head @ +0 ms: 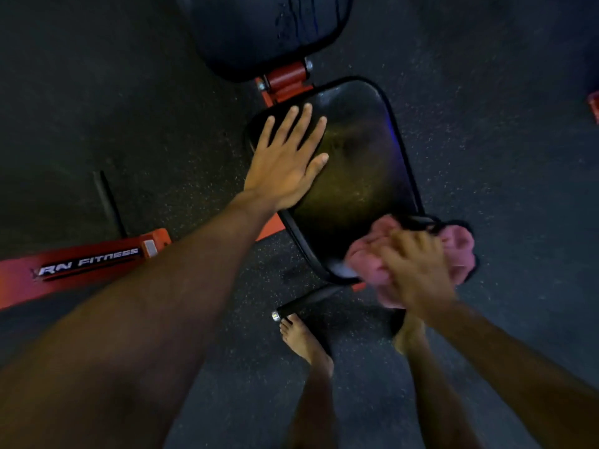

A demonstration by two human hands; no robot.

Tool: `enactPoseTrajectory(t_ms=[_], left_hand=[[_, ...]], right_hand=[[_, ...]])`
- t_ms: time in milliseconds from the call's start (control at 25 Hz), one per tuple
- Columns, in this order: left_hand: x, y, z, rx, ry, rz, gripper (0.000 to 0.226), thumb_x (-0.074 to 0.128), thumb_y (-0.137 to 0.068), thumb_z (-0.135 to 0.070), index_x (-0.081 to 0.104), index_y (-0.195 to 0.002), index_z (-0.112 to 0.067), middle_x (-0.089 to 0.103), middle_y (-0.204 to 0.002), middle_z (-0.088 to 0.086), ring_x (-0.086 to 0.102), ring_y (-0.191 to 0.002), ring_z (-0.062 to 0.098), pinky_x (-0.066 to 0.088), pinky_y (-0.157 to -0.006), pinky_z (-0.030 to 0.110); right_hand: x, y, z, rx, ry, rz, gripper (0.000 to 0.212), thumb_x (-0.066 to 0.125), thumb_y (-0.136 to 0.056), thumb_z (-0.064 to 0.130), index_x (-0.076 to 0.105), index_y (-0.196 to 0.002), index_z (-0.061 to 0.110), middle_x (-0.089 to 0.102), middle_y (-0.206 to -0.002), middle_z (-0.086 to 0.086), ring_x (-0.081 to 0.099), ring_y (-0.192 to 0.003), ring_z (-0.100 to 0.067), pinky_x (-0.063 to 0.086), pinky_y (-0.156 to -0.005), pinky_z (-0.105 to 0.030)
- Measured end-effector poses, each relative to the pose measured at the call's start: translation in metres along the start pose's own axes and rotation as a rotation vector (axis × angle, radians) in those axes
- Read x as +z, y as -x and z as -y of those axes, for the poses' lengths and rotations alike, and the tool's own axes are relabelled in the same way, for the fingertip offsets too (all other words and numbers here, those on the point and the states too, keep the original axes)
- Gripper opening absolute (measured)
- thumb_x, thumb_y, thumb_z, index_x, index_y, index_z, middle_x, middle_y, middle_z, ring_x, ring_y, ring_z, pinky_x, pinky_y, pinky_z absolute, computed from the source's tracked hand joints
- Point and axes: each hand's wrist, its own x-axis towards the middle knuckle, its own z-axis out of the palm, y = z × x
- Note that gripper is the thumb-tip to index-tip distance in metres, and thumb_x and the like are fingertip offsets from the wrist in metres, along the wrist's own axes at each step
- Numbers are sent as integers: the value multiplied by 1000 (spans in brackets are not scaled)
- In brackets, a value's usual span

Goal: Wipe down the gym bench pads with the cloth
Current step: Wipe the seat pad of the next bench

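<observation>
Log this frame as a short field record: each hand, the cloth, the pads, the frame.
left hand: flat, fingers straight, resting on seat pad
right hand: grips pink cloth, motion-blurred
pink cloth: bunched, at near right corner of seat pad
seat pad: black, glossy
back pad: beyond seat pad, untouched by either hand
frame: orange, lettering partly readable

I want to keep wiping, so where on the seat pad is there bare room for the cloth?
The middle and far right of the seat pad lie bare, between the left hand and the pink cloth. The near corner is crowded, where the right hand grips the cloth.
</observation>
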Motion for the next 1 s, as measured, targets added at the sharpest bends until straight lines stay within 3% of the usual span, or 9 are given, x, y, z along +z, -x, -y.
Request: enactPoseTrajectory(t_ms=[120,160,360,520,640,760,840,920,1000], left_hand=[[3,0,3,-23,5,-71,59,19,-111,-47,20,-166,-26,16,-174,4,13,-160,27,11,-128,55],[5,-2,5,-18,5,-76,59,19,-111,-46,20,-166,-27,16,-174,4,14,-160,26,12,-128,55],[6,-3,3,-12,16,-75,58,21,-110,-45,19,-166,-28,14,-174,3,13,-160,25,11,-128,55],[-1,-4,-2,-51,-3,12,59,19,-110,-45,13,-166,-29,7,-175,3,5,-161,26,8,-128,56],[-10,-6,-23,-185,51,27,60,26,-110,-43,13,-166,-27,3,-175,3,-1,-161,26,5,-127,61],[0,-3,-79,-285,93,-90,63,33,-108,-48,23,-164,-22,13,-174,7,6,-161,26,7,-128,61],[17,-1,-108,-298,49,-128,66,34,-106,-53,28,-164,-22,17,-173,8,11,-161,26,10,-126,62],[32,-2,-108,-308,-11,-174,67,37,-104,-53,31,-163,-22,19,-173,9,13,-160,26,12,-125,62],[35,-2,-103,-301,-35,-187,67,38,-104,-51,32,-162,-20,19,-173,9,13,-160,27,12,-125,63]], right_hand=[[-15,-49,-29,426,-26,-83,49,62,-83,34,52,-127,17,50,-118,-20,49,-96,-37,39,-77,-43],[-18,-70,-16,468,-7,-90,49,63,-81,34,51,-126,17,49,-123,-19,49,-100,-37,39,-80,-45],[-7,-82,88,-11,-85,-28,65,82,-59,27,50,-116,25,53,-116,-9,45,-96,-31,37,-78,-43],[-11,-16,50,-198,-146,124,50,68,-72,28,59,-121,28,57,-122,-4,53,-94,-29,45,-74,-42],[-20,19,-14,102,-439,72,34,53,-87,26,53,-121,23,55,-115,-1,56,-96,-24,52,-74,-37],[-38,19,-72,502,-912,-149,13,48,-102,24,56,-96,17,54,-90,1,58,-84,-14,48,-72,-31],[-30,8,-90,746,-1021,-165,9,53,-101,29,62,-102,28,67,-102,2,66,-101,-11,52,-85,-28],[-4,-17,-95,739,-1037,-43,14,54,-104,31,60,-116,35,65,-122,1,62,-117,-15,48,-96,-21],[17,-40,-92,702,-1005,13,20,51,-106,31,54,-125,29,59,-126,3,57,-116,-8,44,-95,-14]])
